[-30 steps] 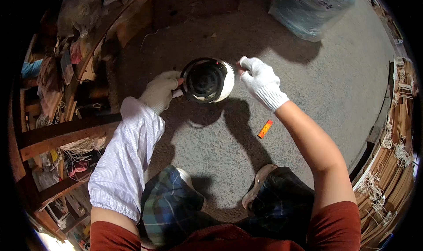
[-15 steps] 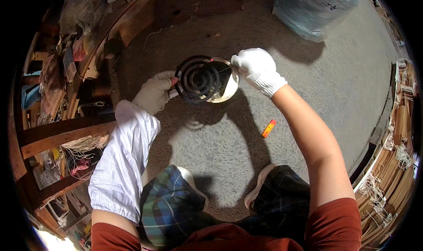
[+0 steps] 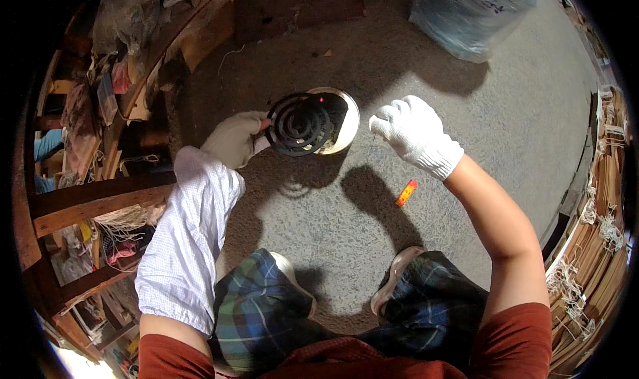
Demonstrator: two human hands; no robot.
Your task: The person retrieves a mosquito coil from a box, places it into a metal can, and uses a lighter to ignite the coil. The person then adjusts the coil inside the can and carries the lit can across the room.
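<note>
My left hand (image 3: 234, 139), gloved in white with a fingertip showing, pinches the left edge of a black mosquito coil (image 3: 297, 125). A small red glow shows at the coil's upper right end. Below and beside the coil is a round pale tin (image 3: 347, 129) with a dark inside, partly hidden by the coil. My right hand (image 3: 411, 131), also in a white glove, is held right of the tin, apart from it. Its fingers are closed, and a thin dark stick (image 3: 373, 137) pokes out below the fingertips. On the floor lies a small orange and red box (image 3: 406, 192).
Wooden shelving (image 3: 100, 202) crowded with bags, strings and scraps runs along the left. At the far right stands a clear bluish plastic bag (image 3: 469, 19). Bundles of tied brown strips (image 3: 592, 246) line the right side. My shoes rest on the grey concrete floor (image 3: 313, 212).
My right hand has drawn away from the coil and tin, moving right and slightly nearer, with the thin stick. My left hand keeps the coil in nearly the same place.
</note>
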